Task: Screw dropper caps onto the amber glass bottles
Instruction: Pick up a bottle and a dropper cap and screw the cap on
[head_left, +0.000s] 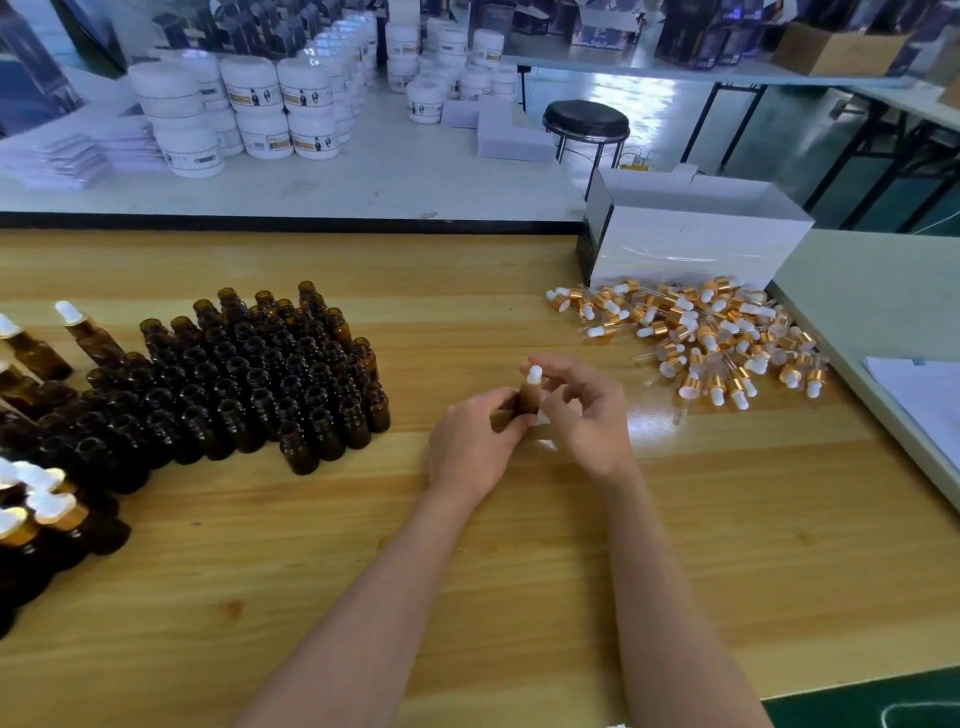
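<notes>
My left hand (470, 441) grips an amber glass bottle (528, 401) above the middle of the wooden table (467, 571). A dropper cap with a white rubber bulb (534, 375) sits on the bottle's neck, and my right hand (582, 410) pinches it with thumb and fingertips. Several open amber bottles (249, 379) stand packed together at the left. Capped bottles (36, 514) stand at the far left edge. A loose heap of gold-and-white dropper caps (711, 338) lies at the right.
A white cardboard box (691, 244) stands behind the cap heap. A pale side table with papers (919, 395) adjoins on the right. White jars (249, 109) crowd a far table, with a black stool (586, 122) beside it.
</notes>
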